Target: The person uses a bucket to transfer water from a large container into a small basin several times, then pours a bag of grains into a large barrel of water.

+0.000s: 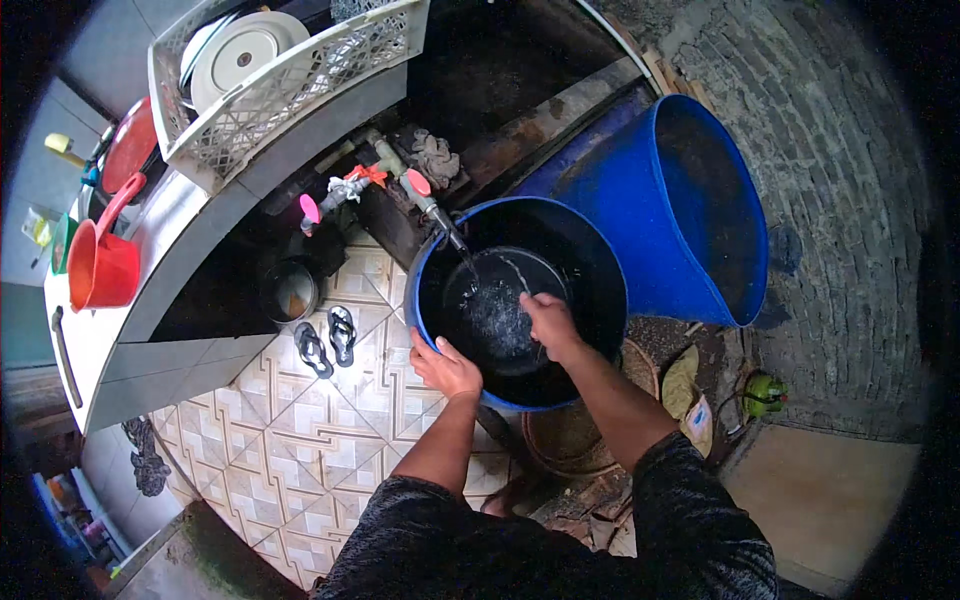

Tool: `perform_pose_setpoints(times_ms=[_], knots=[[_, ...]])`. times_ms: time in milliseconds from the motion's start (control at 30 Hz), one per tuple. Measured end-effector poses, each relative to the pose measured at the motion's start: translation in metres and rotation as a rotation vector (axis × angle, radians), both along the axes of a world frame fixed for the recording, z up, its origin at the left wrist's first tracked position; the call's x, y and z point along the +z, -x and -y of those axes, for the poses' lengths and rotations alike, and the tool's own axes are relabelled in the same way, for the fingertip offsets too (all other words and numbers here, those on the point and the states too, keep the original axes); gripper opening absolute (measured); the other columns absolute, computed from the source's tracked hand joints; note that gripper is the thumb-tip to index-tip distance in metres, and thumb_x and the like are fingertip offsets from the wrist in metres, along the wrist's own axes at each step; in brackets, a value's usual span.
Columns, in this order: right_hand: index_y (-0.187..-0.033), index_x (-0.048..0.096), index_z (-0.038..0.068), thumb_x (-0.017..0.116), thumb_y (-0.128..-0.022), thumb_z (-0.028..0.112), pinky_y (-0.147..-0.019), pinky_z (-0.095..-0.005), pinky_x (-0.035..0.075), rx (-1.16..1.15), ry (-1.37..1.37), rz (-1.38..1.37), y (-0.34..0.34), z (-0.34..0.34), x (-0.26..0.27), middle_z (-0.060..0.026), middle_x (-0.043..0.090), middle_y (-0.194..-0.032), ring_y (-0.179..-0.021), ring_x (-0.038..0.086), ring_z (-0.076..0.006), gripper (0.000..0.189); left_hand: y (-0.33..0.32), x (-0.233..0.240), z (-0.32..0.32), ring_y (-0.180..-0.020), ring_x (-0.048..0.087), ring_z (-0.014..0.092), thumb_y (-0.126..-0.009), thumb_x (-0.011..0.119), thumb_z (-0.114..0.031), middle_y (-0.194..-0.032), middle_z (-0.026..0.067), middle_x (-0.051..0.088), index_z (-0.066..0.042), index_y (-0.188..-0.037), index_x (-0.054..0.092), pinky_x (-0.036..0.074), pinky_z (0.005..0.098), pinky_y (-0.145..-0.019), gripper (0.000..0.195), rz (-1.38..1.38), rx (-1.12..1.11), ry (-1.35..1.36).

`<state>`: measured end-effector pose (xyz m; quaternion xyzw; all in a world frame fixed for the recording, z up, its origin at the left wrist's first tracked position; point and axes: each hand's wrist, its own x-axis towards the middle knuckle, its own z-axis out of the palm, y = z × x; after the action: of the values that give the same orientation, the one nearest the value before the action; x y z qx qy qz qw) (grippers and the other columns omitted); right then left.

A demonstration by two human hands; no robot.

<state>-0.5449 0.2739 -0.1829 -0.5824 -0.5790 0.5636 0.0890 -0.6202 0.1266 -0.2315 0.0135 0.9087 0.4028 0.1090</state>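
Observation:
A round tub or barrel with a blue rim (592, 225) stands before me, dark inside. Water runs into it from a pipe tap (442, 219) at its upper left. My left hand (450, 369) rests on the rim at the lower left, fingers spread along the outside and thumb on top. Over the tub's inside, my right hand (551, 322) is closed around a thin, pale, twisted stick-like thing (516, 271), whose far end points toward the running water. I cannot tell exactly what it is. Beneath it, the water's surface is rippled and bubbly.
A larger blue barrel (630, 217) leans at the right. Woven baskets (570, 431) lie below the tub. On the left counter are a red dipper (103, 259) and a white crate (300, 75) with plates. Flip-flops (341, 335) lie on the tiled floor; a green gas cylinder (763, 395) is at right.

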Motion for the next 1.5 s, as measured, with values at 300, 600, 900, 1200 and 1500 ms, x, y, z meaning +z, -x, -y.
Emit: perform_pose_setpoints(times_ms=[300, 600, 900, 1200, 1500], knots=[[-0.076, 0.053, 0.013, 0.059, -0.086, 0.042, -0.051, -0.0272, 0.035, -0.243, 0.200, -0.214, -0.032, 0.001, 0.136, 0.0045, 0.043, -0.064, -0.055, 0.040, -0.0088, 0.032, 0.001, 0.007, 0.005, -0.109, 0.041, 0.039, -0.094, 0.037, -0.032, -0.122, 0.0217, 0.040, -0.016, -0.139, 0.027, 0.031, 0.0510, -0.092, 0.049, 0.033, 0.015, -0.009], [-0.074, 0.051, 0.012, 0.058, -0.088, 0.037, -0.048, -0.0224, 0.034, -0.234, 0.046, -0.541, -0.087, 0.052, 0.263, 0.0048, 0.042, -0.061, -0.051, 0.038, -0.0069, 0.030, 0.004, 0.000, 0.005, -0.105, 0.045, 0.041, -0.095, 0.035, -0.034, -0.118, 0.0241, 0.044, -0.013, -0.136, 0.033, 0.037, 0.0512, -0.087, 0.047, -0.005, 0.009, 0.056], [-0.080, 0.055, 0.009, 0.051, -0.093, 0.031, -0.049, -0.0211, 0.034, -0.251, -0.088, -0.500, -0.214, 0.131, 0.355, 0.0063, 0.043, -0.063, -0.052, 0.039, -0.0037, 0.026, 0.025, -0.036, 0.029, -0.114, 0.043, 0.045, -0.094, 0.035, -0.043, -0.130, 0.0314, 0.039, -0.001, -0.136, 0.030, 0.036, 0.0509, -0.095, 0.059, -0.009, -0.347, -0.127], [-0.080, 0.056, 0.000, 0.047, -0.092, 0.043, -0.063, -0.0409, 0.043, -0.217, -0.407, -0.350, -0.375, 0.233, 0.281, -0.0174, 0.055, -0.066, -0.063, 0.057, -0.0307, 0.045, -0.118, -0.034, 0.169, -0.115, 0.044, 0.041, -0.094, 0.032, -0.049, -0.136, 0.0205, 0.038, -0.001, -0.137, 0.031, 0.033, 0.0495, -0.099, 0.064, 0.474, -1.093, -0.028], [-0.077, 0.053, 0.001, 0.052, -0.089, 0.042, -0.060, -0.0447, 0.044, -0.429, -0.438, -0.161, -0.517, 0.349, 0.255, -0.0173, 0.057, -0.068, -0.065, 0.059, -0.0361, 0.042, -0.350, 0.141, 0.197, -0.112, 0.048, 0.026, -0.093, 0.031, -0.055, -0.131, 0.0104, 0.046, -0.006, -0.131, 0.038, 0.037, 0.0441, -0.087, 0.063, 1.175, -1.363, -0.060]])
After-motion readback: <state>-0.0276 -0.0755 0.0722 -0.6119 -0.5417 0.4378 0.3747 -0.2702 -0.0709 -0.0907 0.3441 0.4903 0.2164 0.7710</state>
